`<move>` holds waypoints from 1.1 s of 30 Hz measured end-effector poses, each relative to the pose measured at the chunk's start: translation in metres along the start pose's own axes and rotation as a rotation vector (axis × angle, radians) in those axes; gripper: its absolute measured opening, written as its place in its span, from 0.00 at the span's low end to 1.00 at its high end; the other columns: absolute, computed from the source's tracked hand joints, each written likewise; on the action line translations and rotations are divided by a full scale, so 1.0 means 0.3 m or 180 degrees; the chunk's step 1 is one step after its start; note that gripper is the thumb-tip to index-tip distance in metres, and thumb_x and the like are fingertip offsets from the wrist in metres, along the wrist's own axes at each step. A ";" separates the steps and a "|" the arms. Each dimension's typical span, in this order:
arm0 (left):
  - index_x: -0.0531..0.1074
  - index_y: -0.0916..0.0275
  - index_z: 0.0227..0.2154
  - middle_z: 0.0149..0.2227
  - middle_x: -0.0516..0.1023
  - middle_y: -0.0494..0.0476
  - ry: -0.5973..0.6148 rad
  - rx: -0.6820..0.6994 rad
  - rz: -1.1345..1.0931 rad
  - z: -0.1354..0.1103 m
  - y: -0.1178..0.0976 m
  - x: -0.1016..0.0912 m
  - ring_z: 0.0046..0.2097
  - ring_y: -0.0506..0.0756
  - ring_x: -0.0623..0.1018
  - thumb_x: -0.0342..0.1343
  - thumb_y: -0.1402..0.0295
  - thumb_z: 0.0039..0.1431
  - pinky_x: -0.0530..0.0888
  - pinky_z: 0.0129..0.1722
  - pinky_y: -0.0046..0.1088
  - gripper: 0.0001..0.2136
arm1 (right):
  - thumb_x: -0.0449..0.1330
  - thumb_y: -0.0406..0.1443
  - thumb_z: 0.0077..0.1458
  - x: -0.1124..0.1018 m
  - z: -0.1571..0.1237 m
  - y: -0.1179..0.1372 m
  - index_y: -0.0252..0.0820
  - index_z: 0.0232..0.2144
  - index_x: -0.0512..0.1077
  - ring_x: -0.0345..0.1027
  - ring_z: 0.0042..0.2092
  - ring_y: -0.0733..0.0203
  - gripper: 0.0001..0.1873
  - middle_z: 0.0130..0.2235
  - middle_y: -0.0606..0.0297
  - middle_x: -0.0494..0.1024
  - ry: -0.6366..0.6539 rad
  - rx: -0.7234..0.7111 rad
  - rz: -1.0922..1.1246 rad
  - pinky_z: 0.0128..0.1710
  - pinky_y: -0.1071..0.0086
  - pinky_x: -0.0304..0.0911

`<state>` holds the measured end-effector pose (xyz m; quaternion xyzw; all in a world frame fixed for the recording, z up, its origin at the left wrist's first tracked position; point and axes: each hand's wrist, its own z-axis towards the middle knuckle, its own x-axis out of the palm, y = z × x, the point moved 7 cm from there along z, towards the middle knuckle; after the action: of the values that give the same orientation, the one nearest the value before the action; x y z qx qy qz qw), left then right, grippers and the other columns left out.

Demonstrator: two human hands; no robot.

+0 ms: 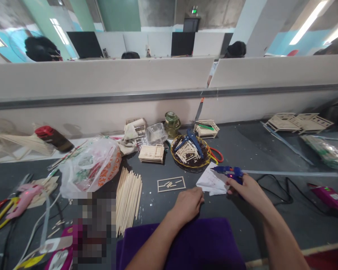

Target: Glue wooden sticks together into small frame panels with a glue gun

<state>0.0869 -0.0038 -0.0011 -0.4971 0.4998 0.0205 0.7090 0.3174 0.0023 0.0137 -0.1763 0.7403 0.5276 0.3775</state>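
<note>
My right hand (240, 187) is wrapped round a blue hot glue gun (233, 171). A small red light glows on the gun, and its nozzle points left above a crumpled white tissue (212, 182). My left hand (189, 202) rests low over the table with its fingers curled in at the tissue's left edge; whatever they pinch is hidden. Just beyond that hand lies a flat rectangular stick frame (171, 190), with several short stick pieces (169, 184) inside it. A bundle of long wooden sticks (129, 198) lies to the left.
A wire basket (180, 164) holds short sticks and a blue caliper (196, 142). Small stick-built models (151, 153) stand along the back. At left are a plastic bag (92, 165) and a pink glue gun (26, 197). A black cord (284, 200) runs at right; purple cloth (211, 243) lies in front.
</note>
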 end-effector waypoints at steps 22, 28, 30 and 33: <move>0.74 0.64 0.32 0.26 0.71 0.51 -0.1565 -0.0926 -0.3577 -0.011 0.222 -0.150 0.22 0.45 0.65 0.61 0.64 0.51 0.62 0.21 0.21 0.09 | 0.52 0.52 0.54 0.086 -0.109 0.214 0.39 0.31 0.71 0.68 0.23 0.59 0.22 0.20 0.63 0.75 0.0453 -0.0479 0.0250 0.25 0.69 0.61; 0.74 0.67 0.31 0.29 0.75 0.53 -0.1768 -0.0995 -0.5113 -0.023 0.255 -0.173 0.24 0.44 0.69 0.67 0.70 0.43 0.68 0.24 0.19 0.12 | 0.54 0.51 0.54 0.140 -0.184 0.362 0.38 0.34 0.72 0.66 0.22 0.63 0.22 0.24 0.63 0.76 0.0574 -0.0747 0.0923 0.25 0.70 0.63; 0.75 0.67 0.32 0.30 0.76 0.54 -0.1770 -0.0994 -0.5305 -0.025 0.253 -0.176 0.24 0.44 0.70 0.67 0.71 0.43 0.70 0.25 0.19 0.12 | 0.54 0.51 0.54 0.148 -0.190 0.380 0.38 0.32 0.73 0.65 0.21 0.63 0.21 0.22 0.64 0.74 0.0609 -0.0779 0.0923 0.24 0.71 0.63; 0.75 0.67 0.32 0.29 0.76 0.53 -0.1771 -0.1053 -0.5488 -0.027 0.252 -0.173 0.24 0.43 0.70 0.68 0.73 0.42 0.70 0.25 0.19 0.12 | 0.55 0.50 0.54 0.152 -0.192 0.390 0.38 0.31 0.74 0.65 0.21 0.63 0.21 0.21 0.65 0.74 0.0659 -0.0816 0.0971 0.23 0.71 0.62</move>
<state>0.0156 0.0529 -0.0152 -0.7697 -0.2416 -0.3250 0.4935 0.1891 0.0005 0.0645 -0.1619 0.7201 0.6475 0.1898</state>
